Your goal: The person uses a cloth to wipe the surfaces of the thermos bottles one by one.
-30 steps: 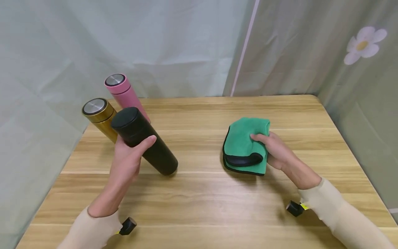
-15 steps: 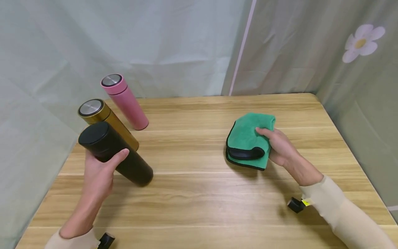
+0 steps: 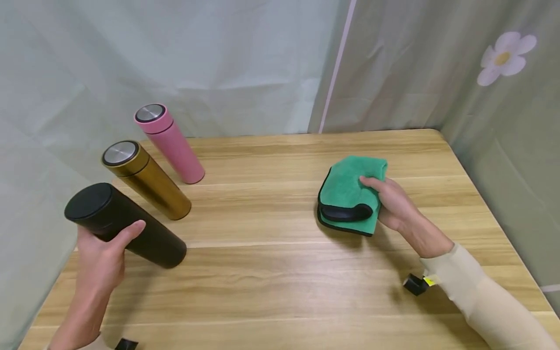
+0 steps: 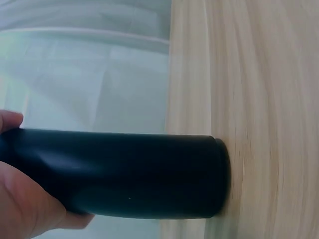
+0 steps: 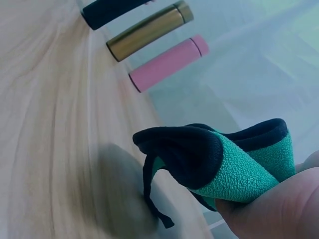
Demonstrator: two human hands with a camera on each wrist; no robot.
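Observation:
At the table's left side, my left hand (image 3: 98, 262) grips a black thermos bottle (image 3: 131, 228) round its upper part. The bottle's base is at the wood surface in the left wrist view, where the same black bottle (image 4: 124, 174) spans the lower half. Behind it stand a gold thermos (image 3: 153, 187) and, farther back, a pink thermos (image 3: 177, 148), both with steel-topped lids. On the right, my right hand (image 3: 395, 204) pinches a folded green cloth (image 3: 350, 187) with black edging, thumb on top and the other fingers hidden beneath. The cloth (image 5: 244, 169) is held above the table in the right wrist view.
The wooden table (image 3: 271, 282) reaches back to a pale curtain (image 3: 245, 68) hanging behind and along both sides. A flower print (image 3: 505, 58) shows on the right curtain. A small black camera (image 3: 414, 284) is strapped at the right wrist.
My left hand has carried the black bottle leftward and nearer, from in front of the gold thermos to a place beside it. My right hand with the cloth has shifted slightly back.

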